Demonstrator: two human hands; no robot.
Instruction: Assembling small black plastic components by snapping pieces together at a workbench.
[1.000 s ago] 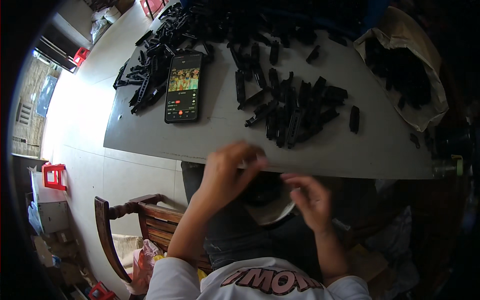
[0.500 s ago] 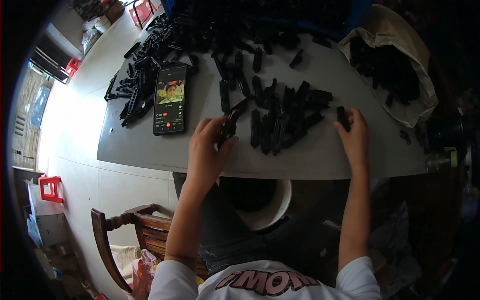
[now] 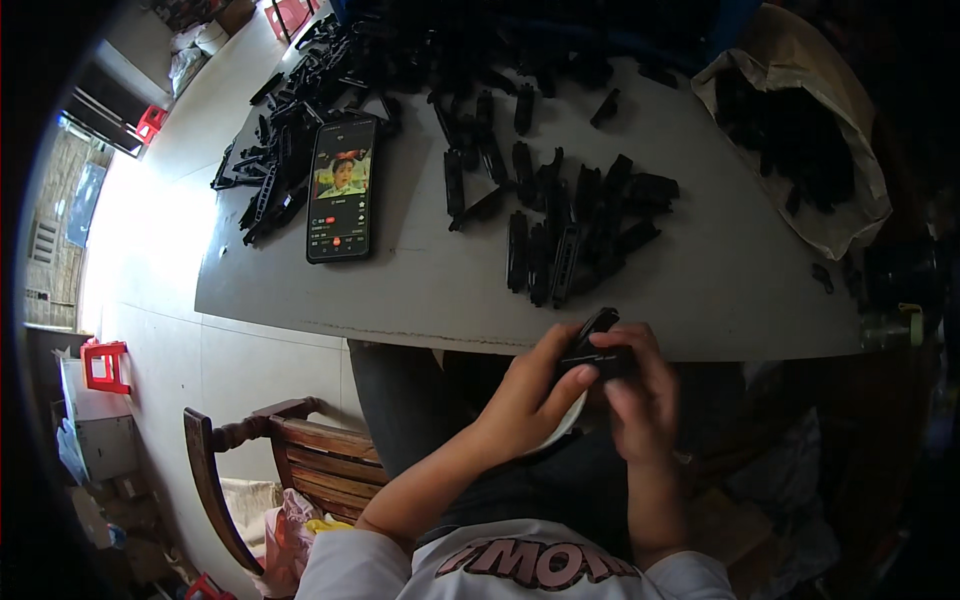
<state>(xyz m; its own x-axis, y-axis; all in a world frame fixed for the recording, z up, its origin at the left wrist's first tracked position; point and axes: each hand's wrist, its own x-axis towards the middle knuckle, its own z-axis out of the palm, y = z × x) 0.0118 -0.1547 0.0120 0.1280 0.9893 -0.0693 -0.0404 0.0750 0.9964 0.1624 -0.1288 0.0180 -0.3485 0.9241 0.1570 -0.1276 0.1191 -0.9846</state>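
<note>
At the table's near edge my two hands have come together around black plastic parts [image 3: 596,350]. My left hand [image 3: 535,385] grips a long black piece with thumb and fingers. From the other side, my right hand [image 3: 645,385] is closed on black plastic too, its fingers pressed against the left hand's piece. Where one part ends and the other begins is hard to make out. Just beyond lies a loose cluster of narrow black plastic parts [image 3: 565,255] on the grey table [image 3: 420,290].
A phone [image 3: 340,195] with a lit screen lies at the left, beside a heap of black parts [image 3: 275,170]. A paper-lined sack [image 3: 870,200] of black pieces stands at the right. Behind is a blue crate [image 3: 715,35]. A wooden chair [image 3: 320,450] stands at lower left.
Both hands have drawn inward and toward me from apart over the table, each bringing a black plastic part. They now meet at the near edge.
</note>
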